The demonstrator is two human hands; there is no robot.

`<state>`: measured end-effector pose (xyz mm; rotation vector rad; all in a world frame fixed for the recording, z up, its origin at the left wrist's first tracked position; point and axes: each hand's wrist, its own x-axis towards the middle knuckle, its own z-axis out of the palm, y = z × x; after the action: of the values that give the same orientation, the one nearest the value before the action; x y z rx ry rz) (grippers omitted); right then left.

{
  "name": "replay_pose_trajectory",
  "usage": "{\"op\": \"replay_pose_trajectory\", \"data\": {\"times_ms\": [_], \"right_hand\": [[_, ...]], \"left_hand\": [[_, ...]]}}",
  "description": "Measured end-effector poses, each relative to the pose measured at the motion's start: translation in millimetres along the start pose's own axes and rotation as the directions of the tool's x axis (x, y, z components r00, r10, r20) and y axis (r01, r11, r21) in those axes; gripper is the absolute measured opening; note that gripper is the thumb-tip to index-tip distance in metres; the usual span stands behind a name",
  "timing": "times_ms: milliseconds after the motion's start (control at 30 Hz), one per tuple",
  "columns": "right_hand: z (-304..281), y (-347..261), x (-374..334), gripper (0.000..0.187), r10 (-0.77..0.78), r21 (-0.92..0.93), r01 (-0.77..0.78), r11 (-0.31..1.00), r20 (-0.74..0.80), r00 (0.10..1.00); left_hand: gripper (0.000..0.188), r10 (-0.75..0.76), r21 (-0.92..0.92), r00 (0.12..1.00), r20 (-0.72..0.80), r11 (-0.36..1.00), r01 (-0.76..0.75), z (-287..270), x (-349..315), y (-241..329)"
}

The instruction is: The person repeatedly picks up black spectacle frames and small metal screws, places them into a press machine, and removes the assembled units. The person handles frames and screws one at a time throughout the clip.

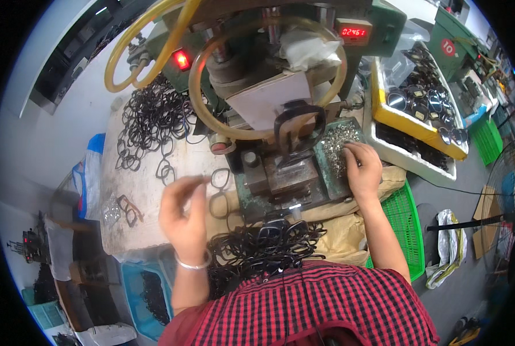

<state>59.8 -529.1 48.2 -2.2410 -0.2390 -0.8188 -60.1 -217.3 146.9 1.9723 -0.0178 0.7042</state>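
Observation:
My left hand point(182, 213), smeared by motion, is over the right edge of the pale worktable with its fingers curled. Its fingertips are close beside a dark eyeglass frame point(219, 187); I cannot tell whether they grip it. On the right, my right hand point(363, 172) reaches over a heap of tiny shiny metal pieces point(337, 144) on the green machine bed. Its fingers are bent in a pinch at the heap, and what they hold is too small to name. Between my hands stands the press block point(292, 180), with a black, blurred eyeglass-shaped piece point(299, 124) above it.
Black eyeglass frames point(153, 118) are heaped on the left of the table, and more point(269, 242) lie before my body. Foam boxes point(419, 132) with glasses stand at the right, above a green basket point(404, 225). A yellow hose point(197, 86) loops across the machine.

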Motion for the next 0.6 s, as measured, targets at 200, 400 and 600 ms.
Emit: {"op": "replay_pose_trajectory", "data": {"times_ms": [200, 400, 600], "right_hand": [[16, -19, 12, 0.011, 0.160, 0.227, -0.153, 0.962, -0.013, 0.987], [-9, -5, 0, 0.010, 0.185, 0.122, -0.190, 0.974, 0.053, 0.981], [-42, 6, -27, 0.015, 0.337, 0.200, -0.332, 0.922, 0.008, 0.941]], "left_hand": [[0.041, -0.272, 0.561, 0.734, 0.622, 0.809, -0.175, -18, -4, -101], [0.014, -0.022, 0.588, 0.993, 0.117, 0.807, -0.051, -59, 40, -125], [0.038, -0.505, 0.866, 0.856, -0.112, 0.372, 0.333, -111, 44, -194]]}}
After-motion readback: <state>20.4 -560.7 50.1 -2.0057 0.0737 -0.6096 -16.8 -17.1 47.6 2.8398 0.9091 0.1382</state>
